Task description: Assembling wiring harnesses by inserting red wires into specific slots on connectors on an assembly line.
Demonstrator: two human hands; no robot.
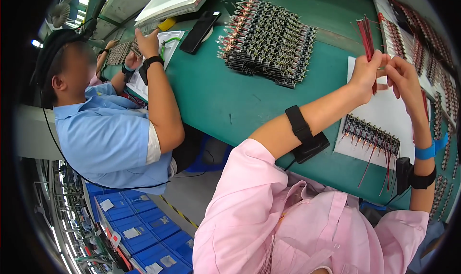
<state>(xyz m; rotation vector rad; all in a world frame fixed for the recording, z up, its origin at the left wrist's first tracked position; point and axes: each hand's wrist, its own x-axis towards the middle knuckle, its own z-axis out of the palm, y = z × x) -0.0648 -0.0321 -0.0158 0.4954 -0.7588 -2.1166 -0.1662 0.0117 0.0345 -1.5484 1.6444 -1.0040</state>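
Observation:
My left hand (pixel 366 77) is closed round a bundle of thin dark red wires (pixel 366 36), which stands nearly upright above the bench. Close against it, my right hand (pixel 403 79) has its thumb and fingertips pinched together by the left fingertips. Whatever lies in that pinch is too small to make out. Below both hands, a strip of small circuit boards (pixel 370 134) lies on a white sheet (pixel 353 147). Several red wires (pixel 388 171) trail from the strip toward the bench's near edge.
A tall stack of circuit board panels (pixel 269 41) stands on the green bench (pixel 211 91). Beyond it are a black phone (pixel 200 31) and white trays. Rows of wired boards (pixel 439 77) line the right side. A co-worker in blue (pixel 110 135) sits at left, near blue bins (pixel 144 226).

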